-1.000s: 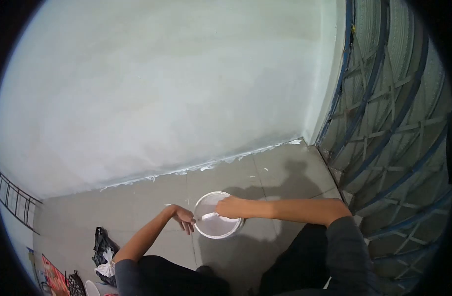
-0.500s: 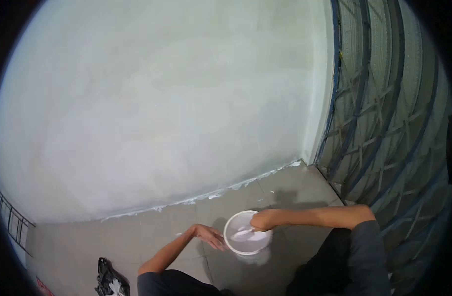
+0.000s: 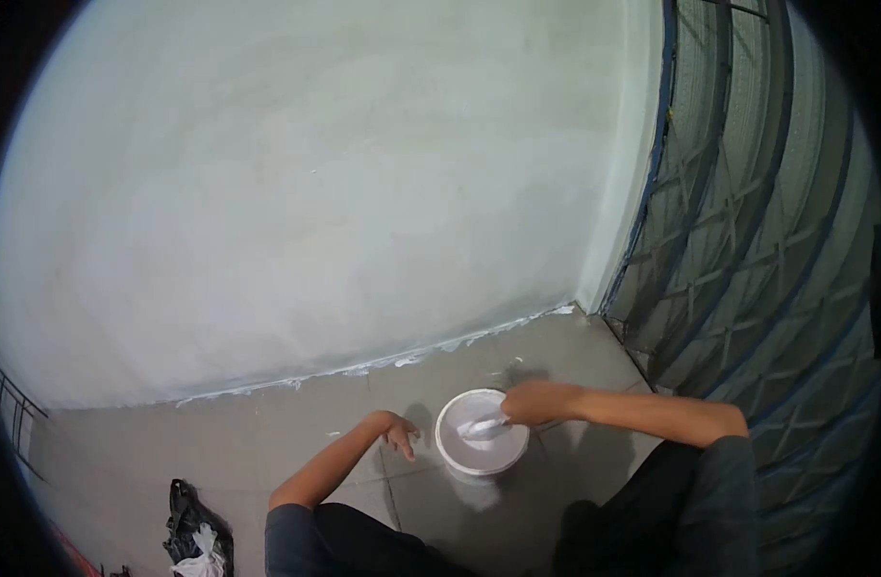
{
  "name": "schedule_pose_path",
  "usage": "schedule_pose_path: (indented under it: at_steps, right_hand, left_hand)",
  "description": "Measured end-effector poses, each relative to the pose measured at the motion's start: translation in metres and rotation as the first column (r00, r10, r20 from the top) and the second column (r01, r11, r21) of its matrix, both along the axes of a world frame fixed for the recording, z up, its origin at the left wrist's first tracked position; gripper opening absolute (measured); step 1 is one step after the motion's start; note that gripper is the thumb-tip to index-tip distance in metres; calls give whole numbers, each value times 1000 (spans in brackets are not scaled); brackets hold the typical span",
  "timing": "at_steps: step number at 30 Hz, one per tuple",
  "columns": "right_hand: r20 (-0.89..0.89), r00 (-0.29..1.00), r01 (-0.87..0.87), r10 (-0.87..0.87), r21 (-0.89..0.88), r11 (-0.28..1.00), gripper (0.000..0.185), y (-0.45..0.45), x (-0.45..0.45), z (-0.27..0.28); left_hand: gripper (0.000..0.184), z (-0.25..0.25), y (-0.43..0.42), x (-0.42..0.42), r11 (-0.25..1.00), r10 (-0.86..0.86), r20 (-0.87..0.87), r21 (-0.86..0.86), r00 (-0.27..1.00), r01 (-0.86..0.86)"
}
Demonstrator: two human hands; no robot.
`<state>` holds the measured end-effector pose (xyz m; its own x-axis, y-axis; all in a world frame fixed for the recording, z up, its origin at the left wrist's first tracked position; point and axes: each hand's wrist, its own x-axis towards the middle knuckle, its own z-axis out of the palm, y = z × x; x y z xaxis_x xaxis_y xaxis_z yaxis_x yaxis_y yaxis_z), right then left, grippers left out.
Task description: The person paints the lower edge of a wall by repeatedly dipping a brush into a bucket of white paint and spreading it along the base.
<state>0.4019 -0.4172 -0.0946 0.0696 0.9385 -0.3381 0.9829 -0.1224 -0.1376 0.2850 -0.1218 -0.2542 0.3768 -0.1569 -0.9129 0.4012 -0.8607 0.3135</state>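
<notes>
A white bucket [image 3: 483, 469] holding whitish paint stands on the tiled floor in front of me. My right hand [image 3: 534, 402] is over its right rim, fingers closed around the handle of what looks like a paintbrush [image 3: 483, 429]. Its broad head is coated in white and sits inside the bucket. Just left of the bucket, apart from it, my left hand [image 3: 398, 435] hangs with bent wrist and loose, spread fingers, holding nothing.
A pale wall [image 3: 315, 212] rises ahead, with white smears along its base. On the right stands a folding metal gate [image 3: 729, 212]. A black plastic bag [image 3: 183, 524] with a white bag [image 3: 206, 556] lies on the floor [image 3: 296, 433] at lower left.
My left hand has drawn away from the bucket's left rim. In the right hand, the brush has shifted upward and toward the right inside the bucket. The view has tilted slightly.
</notes>
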Motion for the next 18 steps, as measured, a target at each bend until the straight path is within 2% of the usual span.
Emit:
schedule_pose_path:
  at_steps: [1,3,6,9,10,12,13,14,16,18]
  right_hand:
    - [-24,1000,6,-5,36,999,37,-4,-1,0]
    - [-45,999,12,-7,112,994,39,-11,10,15]
    - [-63,998,20,-11,146,989,38,-14,14,40]
    - [-57,997,-41,52,183,982,39,-16,30,17]
    - [-57,992,-98,108,163,982,40,-17,29,18]
    - [-120,978,-159,173,119,980,42,-14,32,26]
    - [-165,970,-162,176,95,982,42,-13,27,25]
    - [-161,976,-147,149,24,989,42,-14,20,26]
    - [-104,991,-99,89,-99,990,42,-10,17,36]
    - [-66,995,-74,68,-91,993,41,-8,17,20]
  left_hand:
    - [94,-2,-2,-6,981,-165,27,111,986,161]
    - [93,-3,-8,-4,832,-476,45,346,878,434]
    - [91,-3,-2,-15,909,-310,3,295,951,296]
    - [86,-3,7,-23,970,-130,71,215,989,112]
    - [82,1,12,-17,967,-166,88,208,982,145]
    - [53,-26,54,5,963,-254,430,29,867,267]
    - [37,58,19,-12,975,-223,596,141,771,172]
    - [38,55,26,-8,913,334,714,-407,615,-25]
    - [35,125,-9,-11,837,532,726,-528,436,-141]
    - [34,139,-15,-2,834,542,752,-535,374,-133]
